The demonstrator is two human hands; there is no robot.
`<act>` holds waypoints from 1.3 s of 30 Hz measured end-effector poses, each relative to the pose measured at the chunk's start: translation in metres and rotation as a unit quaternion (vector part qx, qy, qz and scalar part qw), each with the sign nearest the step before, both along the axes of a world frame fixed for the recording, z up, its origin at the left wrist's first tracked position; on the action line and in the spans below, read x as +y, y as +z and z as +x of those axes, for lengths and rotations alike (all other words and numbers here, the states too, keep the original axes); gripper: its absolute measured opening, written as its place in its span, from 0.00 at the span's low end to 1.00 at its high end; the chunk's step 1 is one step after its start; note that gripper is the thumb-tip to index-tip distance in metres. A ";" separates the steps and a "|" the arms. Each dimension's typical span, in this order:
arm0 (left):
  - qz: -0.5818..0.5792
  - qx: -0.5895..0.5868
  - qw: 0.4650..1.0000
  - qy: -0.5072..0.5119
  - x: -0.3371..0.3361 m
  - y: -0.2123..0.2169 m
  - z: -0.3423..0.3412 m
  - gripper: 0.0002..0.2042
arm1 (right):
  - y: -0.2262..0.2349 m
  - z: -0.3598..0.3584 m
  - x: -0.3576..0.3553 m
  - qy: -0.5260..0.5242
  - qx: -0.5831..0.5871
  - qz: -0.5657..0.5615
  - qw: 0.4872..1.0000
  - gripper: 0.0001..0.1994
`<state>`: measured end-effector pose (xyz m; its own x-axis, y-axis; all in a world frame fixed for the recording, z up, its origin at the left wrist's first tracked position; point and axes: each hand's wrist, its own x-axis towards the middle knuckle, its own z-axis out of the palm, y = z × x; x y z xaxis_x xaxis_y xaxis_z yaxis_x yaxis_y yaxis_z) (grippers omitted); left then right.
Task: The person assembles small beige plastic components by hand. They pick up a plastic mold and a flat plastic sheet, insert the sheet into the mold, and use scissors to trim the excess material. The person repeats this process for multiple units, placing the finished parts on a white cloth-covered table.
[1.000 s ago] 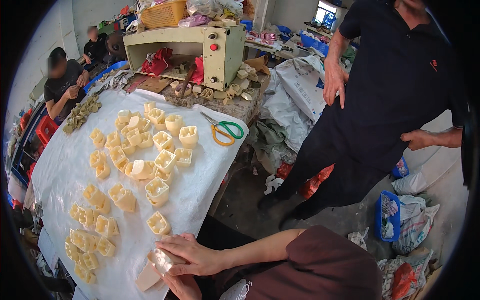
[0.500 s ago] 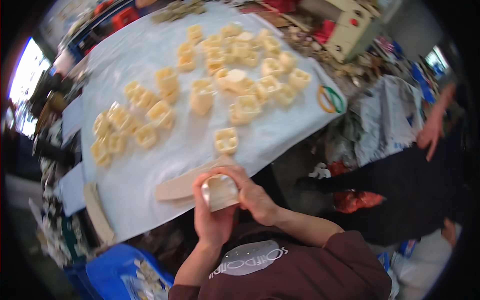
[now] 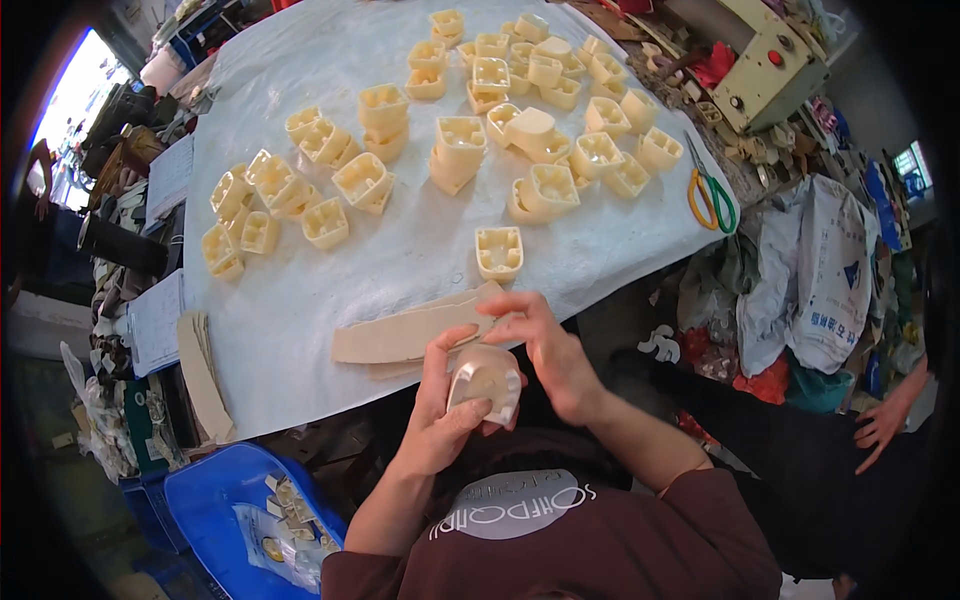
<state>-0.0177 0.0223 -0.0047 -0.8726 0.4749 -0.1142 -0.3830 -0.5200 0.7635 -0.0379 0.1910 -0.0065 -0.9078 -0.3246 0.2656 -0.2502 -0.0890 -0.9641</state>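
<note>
A worker's left hand [image 3: 440, 420] cups a cream moulded block [image 3: 485, 383], fingers pinching its rim, just below the desk [image 3: 300, 320]. The right hand [image 3: 550, 350] presses fingers against its top edge. It looks light, rigid and smooth, best gripped by its side walls.

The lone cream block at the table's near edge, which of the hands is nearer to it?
Right. The right hand reaches up just below the lone cream block, fingers over the flat strips. The left hand sits lower, holding a cream piece.

Workshop, moulded parts [image 3: 497, 250], bench machine [image 3: 775, 70]
</note>
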 end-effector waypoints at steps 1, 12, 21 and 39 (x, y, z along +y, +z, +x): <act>-0.030 0.017 0.999 -0.030 -0.001 0.001 -0.003 0.37 | 0.000 -0.008 -0.002 -0.007 -0.002 -0.060 0.998 0.15; -0.099 -0.063 0.987 -0.108 0.000 0.012 -0.003 0.25 | 0.006 -0.029 0.016 0.188 0.051 0.103 0.975 0.06; -0.087 -0.014 0.996 -0.033 0.005 0.009 -0.004 0.25 | -0.003 0.006 0.010 0.119 -0.227 -0.094 0.962 0.18; 0.039 -0.038 0.980 0.189 -0.004 -0.005 0.007 0.16 | -0.025 0.019 -0.024 0.079 -0.098 -0.044 0.991 0.29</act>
<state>-0.0102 0.0185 -0.0098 -0.9785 0.1285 -0.1616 -0.2052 -0.6910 0.6931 -0.0185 0.1669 -0.0312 -0.8847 -0.4494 0.1236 -0.0360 -0.1985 -0.9794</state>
